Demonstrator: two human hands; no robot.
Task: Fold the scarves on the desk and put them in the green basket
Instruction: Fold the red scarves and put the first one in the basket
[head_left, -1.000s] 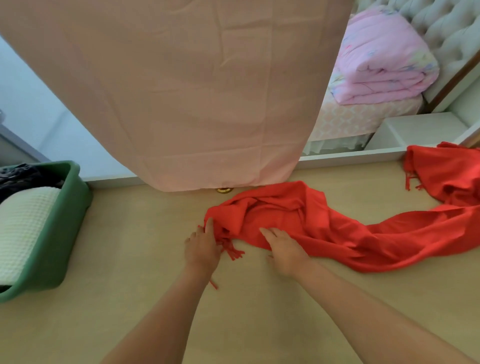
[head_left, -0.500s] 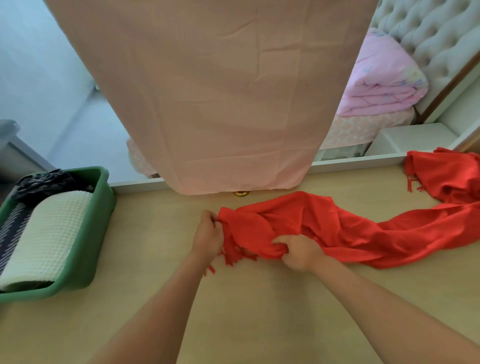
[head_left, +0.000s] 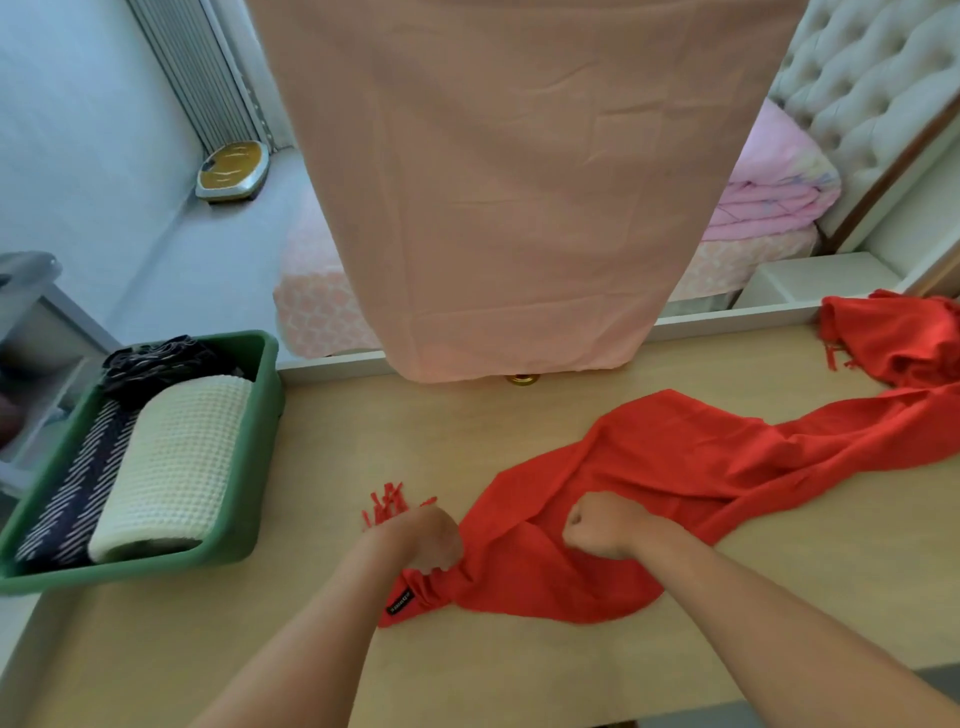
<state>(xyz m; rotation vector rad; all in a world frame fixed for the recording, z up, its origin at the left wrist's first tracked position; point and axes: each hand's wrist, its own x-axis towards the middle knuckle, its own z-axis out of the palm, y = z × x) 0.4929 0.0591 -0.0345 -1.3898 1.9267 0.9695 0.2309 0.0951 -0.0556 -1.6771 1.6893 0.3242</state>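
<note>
A: Starting with the left hand (head_left: 431, 540)?

B: Curled tight round the scarf (head_left: 675, 467), just behind the fringe (head_left: 387, 506), low over the table (head_left: 363, 431). Red tassels poking out past the knuckles, on the basket side.

A: And the right hand (head_left: 605, 525)?

B: Balled into a fist on top of the scarf, a little apart from the left. Gripping a fold, judging by the creases drawn in under the fingers.

A: Anything else close by?

B: A small dark label (head_left: 400, 603) on the scarf's near corner, just under the left wrist.

A: Rest of the scarf?

B: Bunched wide between and below the hands, then narrowing and trailing off right across the table to the edge of view. Beyond that, at the far right corner, a red heap (head_left: 893, 338) with its own fringe. Cannot tell whether the same piece.

A: Basket (head_left: 265, 441)?

B: Green, at the table's left end, well apart from the scarf. Inside, a cream waffle roll (head_left: 176, 467), a navy patterned one (head_left: 72, 504) touching its left side, and a dark bundle (head_left: 156, 358) behind both.

A: Farther out?

B: A pink cloth (head_left: 519, 182) hanging down to the table's back edge, with a gold knob (head_left: 522, 379) just under the hem. Behind, a bed (head_left: 322, 306) with a folded pink quilt (head_left: 774, 182).
</note>
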